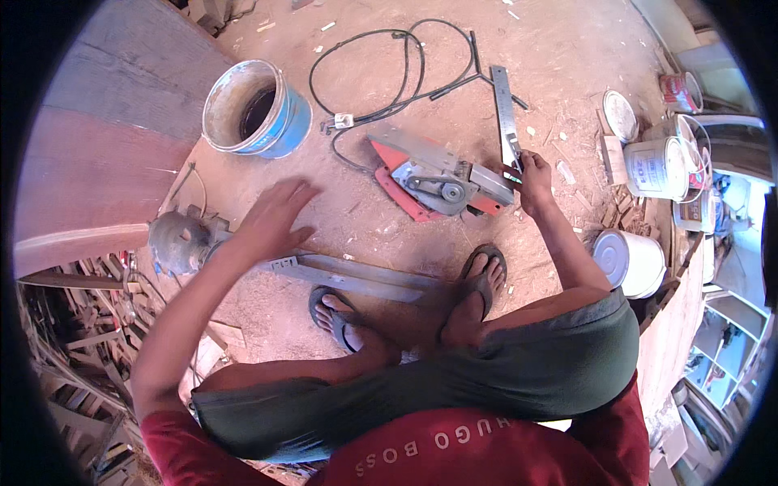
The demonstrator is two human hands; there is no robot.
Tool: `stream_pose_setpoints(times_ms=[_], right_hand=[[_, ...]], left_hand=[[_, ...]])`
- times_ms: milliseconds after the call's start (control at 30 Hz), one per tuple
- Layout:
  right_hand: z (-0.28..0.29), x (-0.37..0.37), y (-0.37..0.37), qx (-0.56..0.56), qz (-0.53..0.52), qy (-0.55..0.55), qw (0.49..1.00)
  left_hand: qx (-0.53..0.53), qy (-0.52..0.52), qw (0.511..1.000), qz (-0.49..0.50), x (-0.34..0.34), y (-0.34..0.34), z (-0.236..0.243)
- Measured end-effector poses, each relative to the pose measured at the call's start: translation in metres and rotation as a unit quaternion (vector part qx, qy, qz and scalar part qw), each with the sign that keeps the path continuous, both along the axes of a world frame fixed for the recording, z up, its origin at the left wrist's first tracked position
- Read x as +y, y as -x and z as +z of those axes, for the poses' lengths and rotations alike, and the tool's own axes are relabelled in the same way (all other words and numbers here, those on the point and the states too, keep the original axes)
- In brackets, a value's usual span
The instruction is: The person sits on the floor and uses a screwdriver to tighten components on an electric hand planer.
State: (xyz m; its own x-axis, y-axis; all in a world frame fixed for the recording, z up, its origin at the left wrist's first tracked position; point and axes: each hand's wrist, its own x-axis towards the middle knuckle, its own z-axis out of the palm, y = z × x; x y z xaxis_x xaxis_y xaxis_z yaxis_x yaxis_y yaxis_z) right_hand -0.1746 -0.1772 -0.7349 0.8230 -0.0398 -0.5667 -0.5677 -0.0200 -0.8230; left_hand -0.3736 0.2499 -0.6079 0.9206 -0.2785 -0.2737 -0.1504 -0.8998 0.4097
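My left hand (pixel 279 217) hovers over the dusty floor with its fingers spread and nothing in them. On the right, my right hand (pixel 535 182) has its fingers closed around the near end of a steel square (pixel 503 105), whose long blade points away from me. Close beside that hand, a red and grey electric planer (pixel 438 182) lies on its side on the floor, its drive belt and pulley exposed. A black power cord (pixel 409 73) loops over the floor beyond the planer.
A blue paint bucket (pixel 288 125) stands at the far left. Near my sandalled feet lies a long grey bar (pixel 365 277), beside a round grey machine (pixel 177 243). White buckets (pixel 652 170) line the right side. Wood scraps (pixel 81 356) pile up at the left.
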Motion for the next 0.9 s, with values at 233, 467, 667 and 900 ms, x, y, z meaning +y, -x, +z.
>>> stream_pose_setpoints(times_ms=[233, 467, 667, 900], right_hand=[[0.0, 0.026, 0.012, -0.035, -0.066, -0.039, 0.996], [-0.013, 0.019, 0.017, -0.029, -0.087, -0.06, 0.994], [0.007, 0.045, 0.03, -0.059, -0.062, -0.037, 0.996], [0.021, 0.087, 0.08, -0.057, -0.041, -0.116, 0.991]], left_hand=[[-0.104, -0.075, 0.983, -0.131, -0.081, -0.127, -0.052], [0.038, -0.089, 0.98, -0.173, -0.108, -0.16, -0.07], [0.005, -0.038, 0.989, -0.141, -0.087, -0.123, -0.08], [-0.001, -0.063, 0.986, -0.155, -0.048, -0.095, -0.072]])
